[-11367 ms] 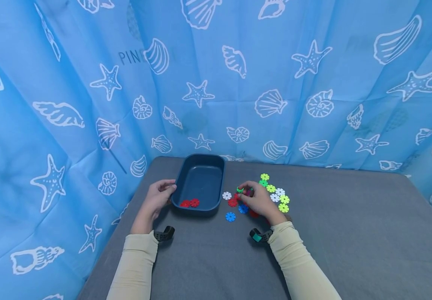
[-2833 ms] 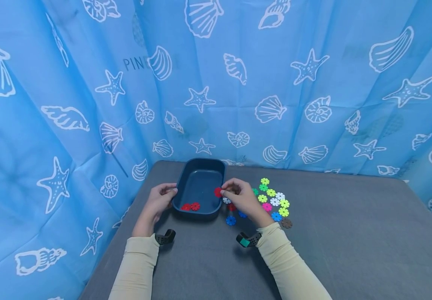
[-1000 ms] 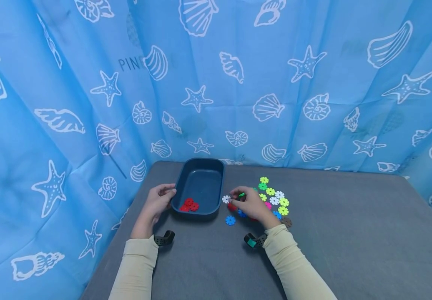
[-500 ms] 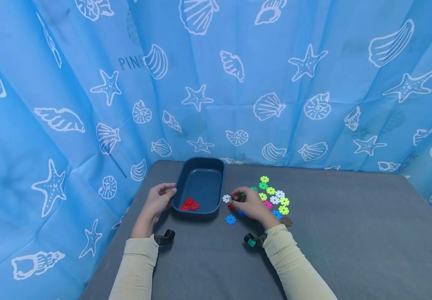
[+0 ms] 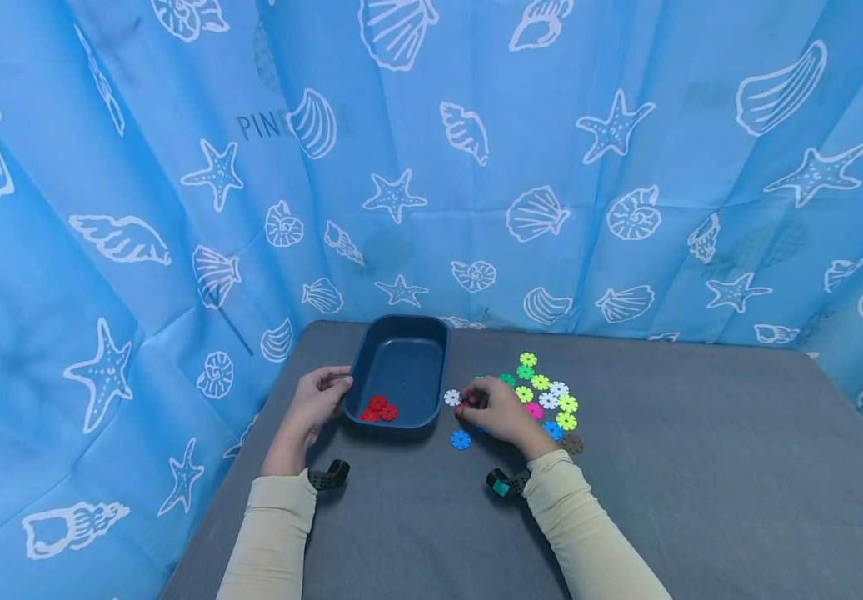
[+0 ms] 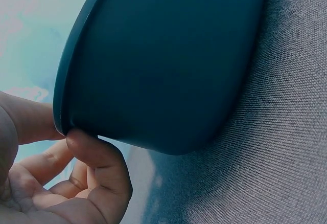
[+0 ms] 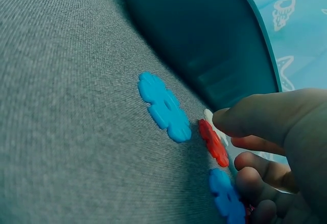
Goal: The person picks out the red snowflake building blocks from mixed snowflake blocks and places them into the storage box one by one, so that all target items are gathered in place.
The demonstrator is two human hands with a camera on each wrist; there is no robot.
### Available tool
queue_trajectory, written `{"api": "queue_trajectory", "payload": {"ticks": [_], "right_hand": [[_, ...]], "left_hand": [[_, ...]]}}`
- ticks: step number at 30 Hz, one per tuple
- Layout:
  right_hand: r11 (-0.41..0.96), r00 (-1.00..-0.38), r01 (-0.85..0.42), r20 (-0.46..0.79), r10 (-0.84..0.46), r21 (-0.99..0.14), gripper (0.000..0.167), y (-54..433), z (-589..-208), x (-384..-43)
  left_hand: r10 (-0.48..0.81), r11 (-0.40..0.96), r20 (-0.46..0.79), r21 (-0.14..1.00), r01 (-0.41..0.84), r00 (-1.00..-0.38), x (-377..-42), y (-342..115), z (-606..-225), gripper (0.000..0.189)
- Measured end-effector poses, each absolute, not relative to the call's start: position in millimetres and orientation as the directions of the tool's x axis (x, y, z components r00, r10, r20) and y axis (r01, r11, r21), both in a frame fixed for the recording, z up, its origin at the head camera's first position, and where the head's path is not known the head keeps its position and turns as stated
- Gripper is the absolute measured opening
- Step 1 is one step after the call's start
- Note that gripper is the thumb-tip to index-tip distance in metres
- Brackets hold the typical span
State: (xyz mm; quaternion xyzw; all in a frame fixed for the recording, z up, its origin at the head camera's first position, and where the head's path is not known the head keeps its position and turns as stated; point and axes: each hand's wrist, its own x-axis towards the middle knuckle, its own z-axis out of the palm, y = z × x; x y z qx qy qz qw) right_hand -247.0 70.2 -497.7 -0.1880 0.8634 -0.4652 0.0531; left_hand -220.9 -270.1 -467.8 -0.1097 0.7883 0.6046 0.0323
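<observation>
My left hand (image 5: 315,407) pinches the left rim of a dark blue plastic bin (image 5: 405,367). The left wrist view shows thumb and forefinger at the rim of the bin (image 6: 163,65). Three red snowflake building discs (image 5: 379,408) lie inside, near its front. To the right of the bin, my right hand (image 5: 505,414) is low over the loose discs. In the right wrist view, its thumb is beside a red disc (image 7: 213,143) on the cloth, with a gap between thumb and fingers. Blue discs (image 7: 164,107) lie nearby, and a white disc (image 5: 451,397) is just beyond the fingertips.
Several yellow, green, white, pink, blue and brown discs (image 5: 540,382) are scattered right of the hand. Grey cloth (image 5: 701,450) covers the table. A blue curtain with shell prints (image 5: 476,208) hangs behind. Black bands (image 5: 330,475) are worn on both wrists.
A red disc held over the bin earlier now lies inside with two others. My right hand has returned to the loose discs, its thumb now lower by a red one. The left hand stays put.
</observation>
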Motion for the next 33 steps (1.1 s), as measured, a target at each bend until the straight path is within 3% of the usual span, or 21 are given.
{"api": "queue_trajectory", "payload": {"ticks": [33], "right_hand": [[0.556,-0.921,-0.287,0.064,-0.385,-0.780,0.014,68.3,-497.6,-248.7]], "left_hand": [[-0.135,0.256,-0.188,0.942,-0.217,-0.973,-221.6,-270.2,-468.8,0.040]]}}
